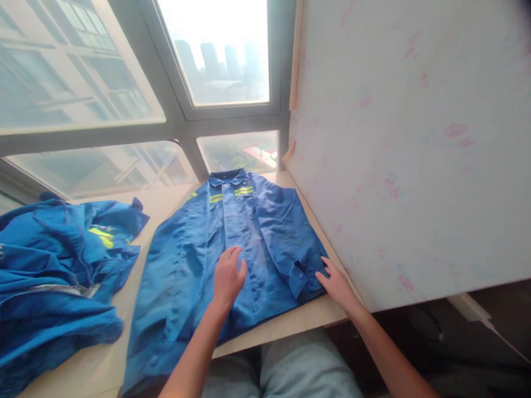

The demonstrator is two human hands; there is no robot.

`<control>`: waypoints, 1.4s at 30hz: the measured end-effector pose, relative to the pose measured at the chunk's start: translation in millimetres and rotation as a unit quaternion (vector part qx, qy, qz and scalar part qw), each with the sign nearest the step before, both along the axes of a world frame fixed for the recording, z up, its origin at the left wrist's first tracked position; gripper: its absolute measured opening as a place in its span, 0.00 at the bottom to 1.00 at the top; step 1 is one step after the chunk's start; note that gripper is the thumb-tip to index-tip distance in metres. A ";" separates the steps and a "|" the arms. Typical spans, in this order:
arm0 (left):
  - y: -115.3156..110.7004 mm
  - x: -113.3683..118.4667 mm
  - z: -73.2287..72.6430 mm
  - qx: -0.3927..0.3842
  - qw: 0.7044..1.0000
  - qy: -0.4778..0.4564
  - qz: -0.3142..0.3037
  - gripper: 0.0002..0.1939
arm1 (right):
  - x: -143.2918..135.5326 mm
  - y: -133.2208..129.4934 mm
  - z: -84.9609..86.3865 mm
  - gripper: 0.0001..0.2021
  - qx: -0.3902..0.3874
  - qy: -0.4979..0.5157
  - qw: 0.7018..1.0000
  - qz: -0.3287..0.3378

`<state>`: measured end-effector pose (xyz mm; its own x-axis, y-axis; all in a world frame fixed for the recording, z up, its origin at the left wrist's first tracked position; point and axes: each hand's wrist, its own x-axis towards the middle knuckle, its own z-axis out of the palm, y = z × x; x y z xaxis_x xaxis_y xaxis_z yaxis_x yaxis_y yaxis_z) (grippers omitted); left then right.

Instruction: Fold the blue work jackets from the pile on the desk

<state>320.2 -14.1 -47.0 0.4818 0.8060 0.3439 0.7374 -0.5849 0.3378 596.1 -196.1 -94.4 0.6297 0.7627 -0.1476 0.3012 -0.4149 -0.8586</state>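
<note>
A blue work jacket (258,265) with yellow-green reflective strips lies spread out, front up, its collar (228,177) toward the window. Its right-hand sleeve (282,232) is folded over the front, with the snapped cuff (297,279) near the hem. The other sleeve (153,287) hangs down toward the near left. Over the middle of the front is my left hand (230,275), thumb apart from the fingers, holding nothing. My right hand (335,280) is at the jacket's right edge beside the cuff, thumb and fingers apart; whether it touches the cloth is hard to tell.
More blue garments (58,265) lie heaped at the left on the pale wooden tabletop (277,326). A white panel with pink marks (406,155) rises along the right side. Windows (219,55) with grey frames stand behind the table. My legs (307,365) are under its near edge.
</note>
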 end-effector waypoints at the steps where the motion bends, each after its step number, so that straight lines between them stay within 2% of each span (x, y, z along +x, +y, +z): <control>1: -15.4 14.0 2.3 -0.024 0.999 -0.029 -0.034 0.17 | -0.2 0.4 0.5 0.29 0.005 -0.003 1.000 -0.004; 4: -56.2 51.4 4.5 -0.111 0.982 -0.070 -0.135 0.17 | -0.3 -0.4 -1.4 0.29 0.025 -0.011 1.000 -0.009; 7: -76.6 70.8 0.2 -0.177 0.970 -0.041 -0.160 0.16 | 0.0 -4.1 -6.2 0.30 0.042 -0.016 0.999 -0.004; 10: -80.7 70.6 -7.1 -0.204 0.967 -0.015 -0.154 0.13 | -0.3 -8.0 -11.2 0.32 0.050 -0.004 0.999 -0.013; 14: -80.8 61.6 -12.7 -0.222 0.960 -0.047 -0.161 0.14 | -2.2 -7.6 -13.5 0.32 0.047 0.010 0.999 -0.020; 17: -81.0 62.0 -9.7 -0.253 0.949 -0.091 -0.165 0.14 | -4.5 -4.6 -6.5 0.31 0.056 0.023 0.998 -0.021; 20: -80.8 67.4 0.2 -0.276 0.934 -0.165 -0.154 0.13 | -6.6 -5.6 9.1 0.29 0.094 0.036 0.994 -0.033; 23: -82.0 71.3 12.9 -0.264 0.926 -0.217 -0.158 0.12 | -7.1 -12.8 23.4 0.28 0.140 0.041 0.988 -0.042; 26: -84.7 71.2 19.2 -0.247 0.932 -0.195 -0.180 0.13 | -5.9 -20.8 23.3 0.25 0.130 0.032 0.990 -0.033; 30: -86.5 67.3 11.3 -0.220 0.955 -0.047 -0.192 0.14 | -3.0 -24.3 7.3 0.33 0.030 0.051 0.998 0.010; 33: -86.6 63.2 4.5 -0.198 0.962 -0.022 -0.188 0.16 | -1.6 -21.0 6.3 0.33 0.015 0.041 0.999 0.000; 35: -88.3 61.2 4.1 -0.165 0.969 -0.048 -0.178 0.18 | -2.3 -17.3 15.9 0.28 0.039 -0.011 0.999 -0.013; 37: -93.3 61.4 6.0 -0.116 0.978 -0.053 -0.164 0.19 | -4.9 -13.2 30.0 0.23 0.076 -0.104 0.992 -0.007; 40: -109.0 66.7 6.8 -0.062 0.981 -0.011 -0.182 0.20 | -11.2 -6.4 45.9 0.20 0.128 -0.210 0.968 0.054; 42: -122.6 72.0 2.7 -0.053 0.975 0.018 -0.217 0.20 | -15.0 -1.7 45.6 0.21 0.140 -0.228 0.957 0.112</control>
